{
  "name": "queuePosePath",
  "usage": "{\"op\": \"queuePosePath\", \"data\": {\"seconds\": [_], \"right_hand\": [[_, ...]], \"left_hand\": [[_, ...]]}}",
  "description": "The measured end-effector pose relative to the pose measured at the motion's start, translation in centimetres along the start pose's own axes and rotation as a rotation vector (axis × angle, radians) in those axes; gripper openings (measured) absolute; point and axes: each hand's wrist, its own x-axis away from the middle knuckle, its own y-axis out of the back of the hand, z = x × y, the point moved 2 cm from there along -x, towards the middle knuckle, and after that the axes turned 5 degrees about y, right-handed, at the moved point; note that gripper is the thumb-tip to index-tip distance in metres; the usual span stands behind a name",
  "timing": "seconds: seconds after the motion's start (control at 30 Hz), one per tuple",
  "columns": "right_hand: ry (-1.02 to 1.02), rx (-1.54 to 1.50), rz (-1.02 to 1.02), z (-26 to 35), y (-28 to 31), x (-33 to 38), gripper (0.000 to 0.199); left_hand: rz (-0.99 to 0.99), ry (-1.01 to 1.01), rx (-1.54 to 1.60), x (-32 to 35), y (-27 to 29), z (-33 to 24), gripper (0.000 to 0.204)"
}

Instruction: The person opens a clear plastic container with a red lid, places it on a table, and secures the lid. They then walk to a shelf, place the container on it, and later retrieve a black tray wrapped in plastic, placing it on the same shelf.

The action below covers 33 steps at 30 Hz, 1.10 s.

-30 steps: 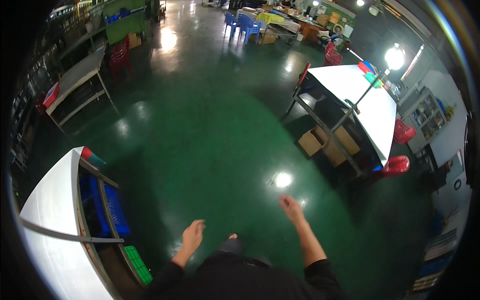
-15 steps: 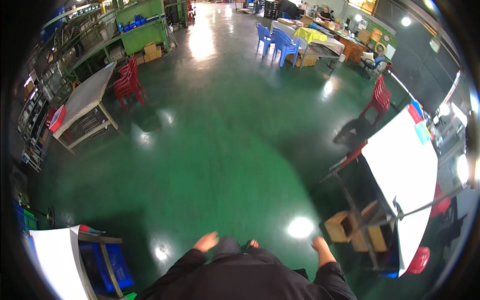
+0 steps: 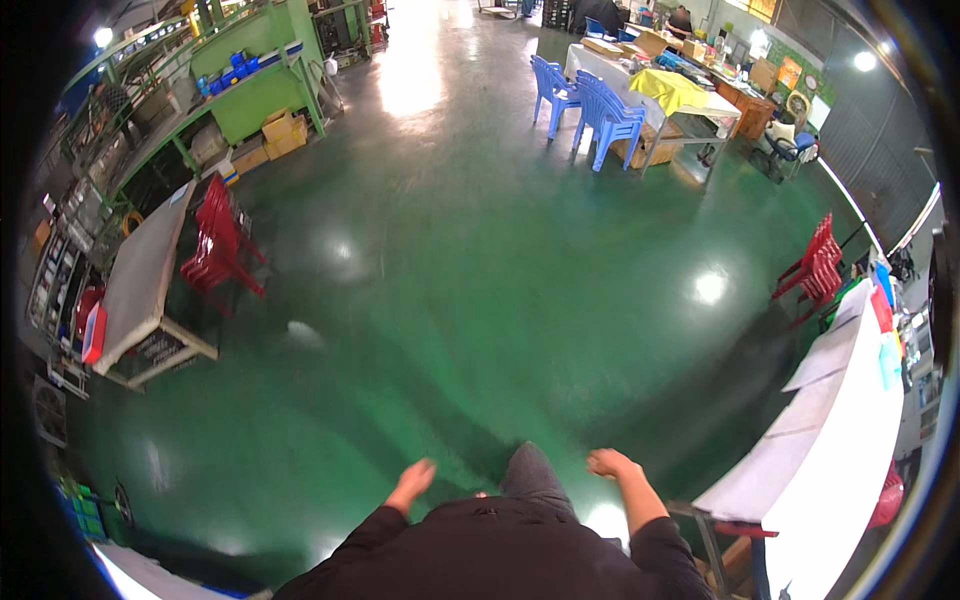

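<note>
My left hand [image 3: 412,480] hangs in front of my body over the green floor [image 3: 450,330], its fingers smeared by motion. No held thing shows at it. My right hand [image 3: 612,464] is out to the other side, its fingers curled in, with nothing visible in them. Neither hand touches anything. Between them my grey-clad knee [image 3: 535,472] is raised forward. Nearest to my right hand is a white-topped table [image 3: 830,470] with pale sheets [image 3: 770,450] along its near edge.
Stacked red chairs [image 3: 218,240] stand by a worn table [image 3: 150,265] at left; another red stack [image 3: 815,265] is at right. Blue chairs [image 3: 605,115] stand before a cluttered table with a yellow cloth [image 3: 668,90]. Green shelving [image 3: 235,110] lines the far left. A white surface [image 3: 150,578] lies at lower left.
I have moved forward across the floor: the chairs and tables look nearer, and the white surfaces on both sides have slid back. My right hand has swung inward; my raised knee is now farther right.
</note>
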Motion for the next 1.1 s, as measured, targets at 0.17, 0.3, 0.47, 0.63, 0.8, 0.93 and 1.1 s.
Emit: {"op": "queuePosePath", "data": {"seconds": [0.17,0.3,0.47,0.63,0.8,0.93,1.1], "right_hand": [[-0.308,0.088,0.269,-13.6,16.9,-15.7,0.031],[-0.491,0.057,-0.076,-16.7,37.1,-35.5,0.025],[0.325,0.159,-0.299,-1.9,72.8,-63.4,0.033],[0.412,-0.271,-0.421,9.4,98.5,-84.9,0.029],[0.210,-0.030,-0.043,-2.1,113.7,-101.5,0.038],[-0.007,0.037,-0.212,-21.4,127.6,-112.5,0.019],[-0.569,-0.306,-0.105,-32.0,153.1,-128.4,0.030]], "left_hand": [[-0.037,-0.589,0.268,-30.4,21.2,-40.2,0.027],[-0.186,-0.561,0.312,-49.3,30.6,-47.3,0.023],[-0.188,-0.268,0.320,-65.2,39.0,-47.8,0.022],[-0.154,0.363,0.440,-90.4,50.6,-50.2,0.027],[-0.151,-0.417,0.501,-123.2,69.8,-76.3,0.024],[0.058,-1.271,0.417,-141.1,85.0,-101.6,0.020],[0.149,-1.736,-0.607,-160.7,91.5,-122.8,0.013]]}}
